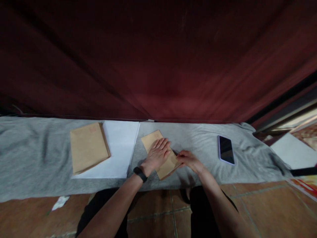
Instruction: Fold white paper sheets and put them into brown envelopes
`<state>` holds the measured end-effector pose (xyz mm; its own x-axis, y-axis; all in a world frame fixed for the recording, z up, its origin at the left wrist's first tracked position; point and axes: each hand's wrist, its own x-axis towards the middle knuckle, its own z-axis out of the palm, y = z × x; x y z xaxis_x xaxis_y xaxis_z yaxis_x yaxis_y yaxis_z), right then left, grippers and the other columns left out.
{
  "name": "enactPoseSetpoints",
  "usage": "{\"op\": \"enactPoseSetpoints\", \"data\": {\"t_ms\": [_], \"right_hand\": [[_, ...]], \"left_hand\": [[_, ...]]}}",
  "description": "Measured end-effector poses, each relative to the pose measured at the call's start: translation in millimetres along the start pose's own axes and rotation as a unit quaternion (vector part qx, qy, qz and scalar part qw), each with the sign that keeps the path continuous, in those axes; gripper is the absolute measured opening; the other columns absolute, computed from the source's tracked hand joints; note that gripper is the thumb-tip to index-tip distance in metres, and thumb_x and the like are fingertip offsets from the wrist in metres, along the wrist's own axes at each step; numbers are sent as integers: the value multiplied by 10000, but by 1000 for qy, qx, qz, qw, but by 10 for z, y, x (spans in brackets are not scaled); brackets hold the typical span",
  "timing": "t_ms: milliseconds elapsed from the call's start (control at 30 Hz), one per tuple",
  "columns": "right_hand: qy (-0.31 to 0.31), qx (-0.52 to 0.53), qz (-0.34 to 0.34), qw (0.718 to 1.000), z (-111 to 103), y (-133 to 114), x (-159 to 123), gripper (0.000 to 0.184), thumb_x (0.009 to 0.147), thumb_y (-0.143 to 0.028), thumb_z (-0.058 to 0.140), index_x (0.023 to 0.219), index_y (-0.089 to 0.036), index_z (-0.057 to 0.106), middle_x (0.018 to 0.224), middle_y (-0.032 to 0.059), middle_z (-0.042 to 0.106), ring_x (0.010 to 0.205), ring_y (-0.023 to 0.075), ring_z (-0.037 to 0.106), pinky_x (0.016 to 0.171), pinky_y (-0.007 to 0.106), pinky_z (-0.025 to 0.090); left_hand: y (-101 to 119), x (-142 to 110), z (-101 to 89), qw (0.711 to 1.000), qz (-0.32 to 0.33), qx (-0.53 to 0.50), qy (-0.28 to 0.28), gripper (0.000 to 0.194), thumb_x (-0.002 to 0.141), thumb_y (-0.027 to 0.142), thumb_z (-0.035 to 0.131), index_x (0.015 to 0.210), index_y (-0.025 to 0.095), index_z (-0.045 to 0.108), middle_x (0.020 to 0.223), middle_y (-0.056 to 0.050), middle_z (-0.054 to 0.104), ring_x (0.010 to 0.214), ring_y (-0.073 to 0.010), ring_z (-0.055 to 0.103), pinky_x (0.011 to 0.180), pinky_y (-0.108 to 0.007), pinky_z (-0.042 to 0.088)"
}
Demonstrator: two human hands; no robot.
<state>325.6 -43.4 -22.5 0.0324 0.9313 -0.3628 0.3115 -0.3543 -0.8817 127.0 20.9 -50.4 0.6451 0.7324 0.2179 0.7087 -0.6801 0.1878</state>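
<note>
A brown paper envelope (165,170) lies at a slant on the grey cloth in front of me. My left hand (159,152), with a dark band at its wrist, rests flat on the envelope with the fingers stretched out. At the envelope's right end, my right hand (187,158) pinches the edge between thumb and fingers, lifting it slightly. To the left, a stack of brown envelopes (89,147) sits partly on a pile of white paper (121,148).
A phone (226,150) with a pale purple case lies on the grey cloth (203,138) to the right. Dark red drapery (158,72) hangs behind the cloth. A crumpled white tissue (60,202) lies on the tiled floor. A white panel (294,152) stands at far right.
</note>
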Motion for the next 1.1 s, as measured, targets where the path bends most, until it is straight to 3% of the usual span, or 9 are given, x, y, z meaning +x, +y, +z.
{"op": "enactPoseSetpoints", "data": {"t_ms": [167,300,400,567,667,833,900,1000,1100], "right_hand": [[-8,103,21,994,-55,47,-25,114,716,-312,662,756,-205,654,726,8,676,732,186,675,647,294,596],[38,146,19,988,-99,70,-24,171,724,-367,676,772,-206,643,758,19,691,767,193,689,682,296,602],[75,112,27,991,-20,77,16,186,746,-391,668,759,-210,626,740,15,688,741,185,688,643,275,593],[87,16,27,996,89,120,69,160,797,-363,617,781,-204,614,566,-39,598,510,143,595,489,236,485],[81,-134,-15,988,38,157,47,140,839,-329,587,772,-212,624,550,-33,592,541,157,610,537,243,457],[136,-302,-103,938,-10,179,5,147,900,-257,524,854,-218,658,816,54,700,777,203,676,712,286,494],[148,-303,-161,928,33,170,20,182,920,-234,491,955,-213,669,943,82,706,879,214,675,813,317,518],[109,-262,-253,925,127,164,68,269,941,-206,452,1100,-217,669,1153,98,686,1085,217,643,993,373,505],[76,-236,-294,923,177,188,102,309,948,-193,453,1159,-214,677,1261,107,662,1211,228,600,1088,427,470]], "left_hand": [[47,-65,-60,999,10,-26,-18,547,1060,414,276,1523,149,398,1607,-91,387,1500,-198,320,1246,-407,232],[-40,-152,-133,998,28,-41,-25,563,1066,436,253,1541,155,364,1616,-94,367,1504,-184,310,1240,-392,244],[-105,-175,-138,998,31,-41,-35,558,1065,442,255,1539,175,376,1612,-83,378,1502,-178,313,1240,-390,244],[-30,-185,-76,998,42,-29,-36,516,1064,421,275,1535,245,392,1618,-49,375,1508,-190,300,1250,-427,193],[74,-212,-55,997,69,-24,-39,504,1067,403,282,1541,263,382,1634,-31,344,1528,-191,247,1258,-437,146],[133,-286,-98,994,81,-41,-57,520,1071,416,279,1558,247,342,1647,-27,310,1538,-165,208,1260,-403,130],[131,-323,-130,992,94,-53,-67,522,1073,426,272,1565,259,323,1654,-20,288,1542,-155,191,1262,-395,124],[120,-385,-174,988,111,-65,-83,548,1065,474,296,1572,264,297,1659,-26,272,1547,-157,171,1264,-390,121],[92,-452,-215,985,122,-73,-97,634,1027,551,387,1578,260,275,1662,-43,262,1549,-179,163,1265,-394,135]]}}
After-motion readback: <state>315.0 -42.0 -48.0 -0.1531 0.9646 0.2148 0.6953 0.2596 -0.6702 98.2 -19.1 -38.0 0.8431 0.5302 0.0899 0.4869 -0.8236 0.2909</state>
